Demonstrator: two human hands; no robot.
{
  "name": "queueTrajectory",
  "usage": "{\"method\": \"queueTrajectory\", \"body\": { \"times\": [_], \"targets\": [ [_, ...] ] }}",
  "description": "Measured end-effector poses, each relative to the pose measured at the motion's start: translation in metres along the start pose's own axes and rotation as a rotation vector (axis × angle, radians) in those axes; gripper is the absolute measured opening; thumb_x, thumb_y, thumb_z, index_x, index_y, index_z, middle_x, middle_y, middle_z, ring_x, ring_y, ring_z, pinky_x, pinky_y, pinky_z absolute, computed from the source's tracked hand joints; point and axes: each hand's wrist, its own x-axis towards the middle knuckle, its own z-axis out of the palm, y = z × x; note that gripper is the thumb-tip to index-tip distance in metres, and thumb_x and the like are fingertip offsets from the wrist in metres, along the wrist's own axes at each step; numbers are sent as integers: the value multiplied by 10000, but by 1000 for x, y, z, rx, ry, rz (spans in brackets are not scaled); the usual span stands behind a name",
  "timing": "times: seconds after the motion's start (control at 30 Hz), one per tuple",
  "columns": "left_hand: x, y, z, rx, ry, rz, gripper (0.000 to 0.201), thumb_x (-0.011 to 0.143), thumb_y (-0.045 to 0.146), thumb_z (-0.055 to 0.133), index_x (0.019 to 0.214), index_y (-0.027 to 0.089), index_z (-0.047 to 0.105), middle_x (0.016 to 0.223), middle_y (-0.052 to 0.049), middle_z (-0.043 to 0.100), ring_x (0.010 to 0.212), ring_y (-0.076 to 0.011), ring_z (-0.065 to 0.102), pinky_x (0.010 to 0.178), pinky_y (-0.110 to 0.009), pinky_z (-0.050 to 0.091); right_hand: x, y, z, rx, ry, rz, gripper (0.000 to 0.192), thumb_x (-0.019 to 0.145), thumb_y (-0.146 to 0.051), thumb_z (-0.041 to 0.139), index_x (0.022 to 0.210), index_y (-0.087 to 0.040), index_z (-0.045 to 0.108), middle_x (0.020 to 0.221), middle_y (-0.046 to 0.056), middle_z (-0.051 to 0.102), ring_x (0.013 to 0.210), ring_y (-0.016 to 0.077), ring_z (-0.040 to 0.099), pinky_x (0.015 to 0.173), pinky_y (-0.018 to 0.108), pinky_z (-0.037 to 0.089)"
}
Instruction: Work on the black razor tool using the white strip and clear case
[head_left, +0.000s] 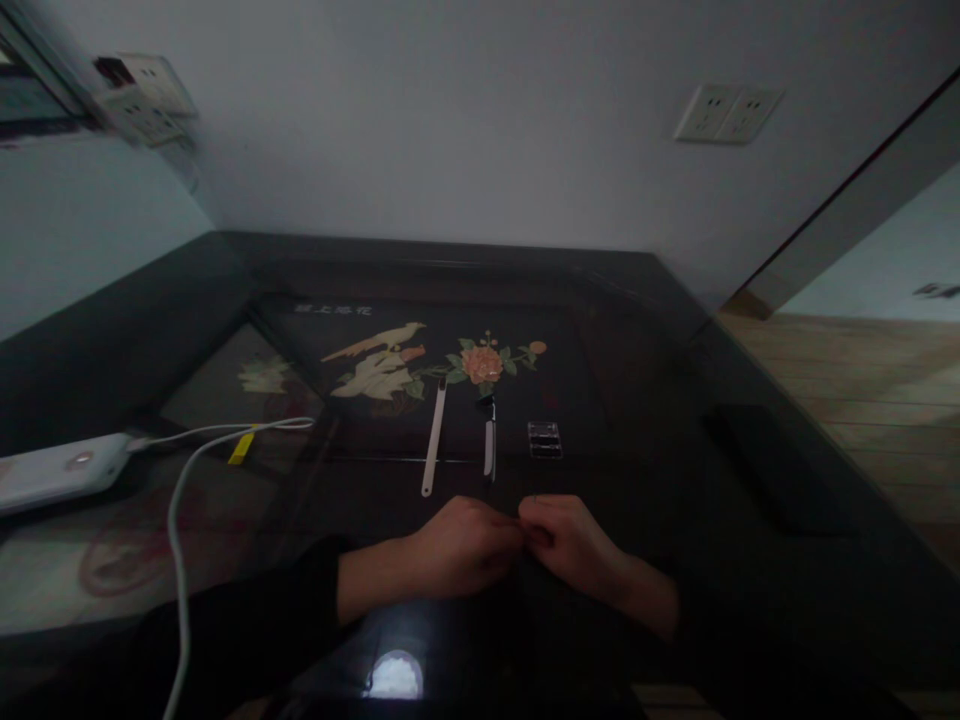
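My left hand (pixel 472 545) and my right hand (pixel 574 540) meet low in the middle, just above the dark table. Both are closed, with fingertips pressed together; whatever they pinch is too small or hidden to make out. Just beyond them lies a slim tool like a razor (pixel 489 450), with a pale handle and a dark head pointing away. To its left is a long pale flat strip (pixel 433 440) with a small hole at the near end. On the right rests a small clear case (pixel 544 440) with dark pieces inside.
A white power bank (pixel 67 472) lies at the left, its white cable (pixel 176 540) looping towards me. Near the loop is a yellow tag (pixel 241 447). A dark flat object (pixel 776 468) lies at the right. The table (pixel 637 350) meets a wall with sockets (pixel 727 113).
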Motion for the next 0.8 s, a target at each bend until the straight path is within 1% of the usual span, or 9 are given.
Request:
{"method": "queueTrajectory", "body": {
  "times": [0.4, 0.57, 0.8],
  "targets": [
    [0, -2, 0, 8, -8, 11, 128, 778, 70, 549, 721, 181, 577, 716, -9, 660, 608, -127, 587, 525, -258, 314, -1, 0, 2, -16, 26, -26, 306, 624, 28, 431, 629, -224, 259, 591, -61, 326, 536, 103, 336, 520, 243, 198],
    [0, -3, 3, 10, 3, 11, 118, 788, 81, 550, 745, 183, 592, 726, -8, 673, 621, -133, 604, 534, -260, 323, 1, 0, 1, -14, -1, -4, 322, 625, 32, 447, 619, -224, 252, 594, -62, 329, 540, 103, 344, 522, 242, 207],
    [1, -1, 1, 30, -18, -28, 125, 790, 72, 551, 759, 179, 606, 754, -10, 692, 643, -134, 613, 546, -262, 323, 0, 0, 1, -30, 0, 4, 341, 632, 37, 458, 616, -226, 240, 596, -59, 338, 546, 105, 349, 525, 240, 207]
  ]
}}
